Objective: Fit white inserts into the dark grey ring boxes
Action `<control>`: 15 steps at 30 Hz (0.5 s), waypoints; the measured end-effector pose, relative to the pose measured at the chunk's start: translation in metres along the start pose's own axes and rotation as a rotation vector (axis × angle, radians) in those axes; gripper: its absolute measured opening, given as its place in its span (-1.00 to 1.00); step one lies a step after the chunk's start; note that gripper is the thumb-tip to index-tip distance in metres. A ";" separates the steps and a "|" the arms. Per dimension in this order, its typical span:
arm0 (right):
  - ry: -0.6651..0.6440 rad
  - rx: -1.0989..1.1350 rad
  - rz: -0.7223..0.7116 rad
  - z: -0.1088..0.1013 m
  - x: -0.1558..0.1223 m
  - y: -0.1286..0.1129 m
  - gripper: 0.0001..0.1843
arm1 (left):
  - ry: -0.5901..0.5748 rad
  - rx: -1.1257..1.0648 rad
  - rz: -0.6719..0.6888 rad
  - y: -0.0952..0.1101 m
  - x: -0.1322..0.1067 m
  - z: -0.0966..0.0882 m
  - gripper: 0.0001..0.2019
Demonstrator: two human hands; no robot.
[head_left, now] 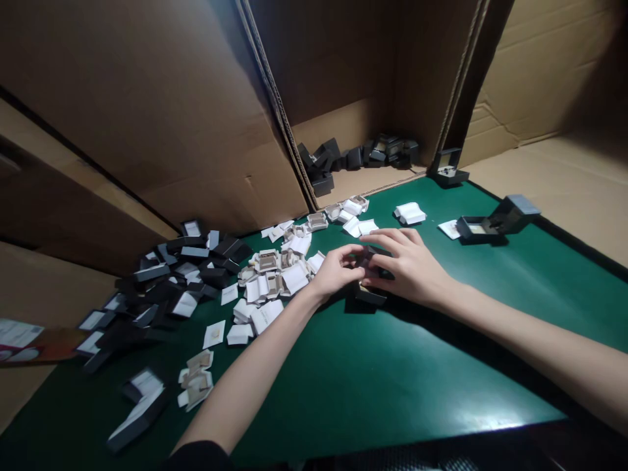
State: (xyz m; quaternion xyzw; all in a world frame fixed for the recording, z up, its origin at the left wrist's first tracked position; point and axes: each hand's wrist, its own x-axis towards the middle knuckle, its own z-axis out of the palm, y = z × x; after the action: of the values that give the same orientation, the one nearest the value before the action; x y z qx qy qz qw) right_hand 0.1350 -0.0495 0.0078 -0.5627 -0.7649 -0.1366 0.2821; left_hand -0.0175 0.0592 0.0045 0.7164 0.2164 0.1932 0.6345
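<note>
Both hands meet over a small black hinged box (371, 296) in the middle of the green table. My left hand (338, 269) pinches its left side with thumb and fingers. Curled over its top and right side is my right hand (405, 265), whose fingers hide much of the lid. The front lower part of the box shows beneath the fingers, apparently parted from the lid. Just left of my left hand lies a heap of folded white card inserts (294, 278), some showing grey-brown undersides.
Black boxes (196, 261) pile up at the left. More dark boxes (360, 156) sit inside a large cardboard carton (343, 59) behind the table. An open black box (483, 229) stands at the right, another (449, 169) at the far corner. The green table (392, 379) ends at the front.
</note>
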 end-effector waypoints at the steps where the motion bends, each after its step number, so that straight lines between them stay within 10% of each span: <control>1: 0.019 0.033 -0.027 0.000 0.001 0.002 -0.79 | 0.008 -0.016 0.009 -0.001 0.000 0.000 -0.57; 8: 0.229 0.076 0.142 -0.007 0.003 0.035 -0.86 | 0.090 -0.055 0.044 -0.009 0.002 -0.007 -0.41; 15: -0.020 -0.118 0.297 0.022 -0.017 0.089 -0.54 | 0.223 0.084 0.090 -0.014 0.004 -0.004 -0.71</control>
State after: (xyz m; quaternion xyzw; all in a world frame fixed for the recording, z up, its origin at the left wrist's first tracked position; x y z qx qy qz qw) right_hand 0.2159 -0.0218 -0.0288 -0.6865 -0.6667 -0.1328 0.2581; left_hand -0.0174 0.0660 -0.0086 0.7255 0.2610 0.2906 0.5666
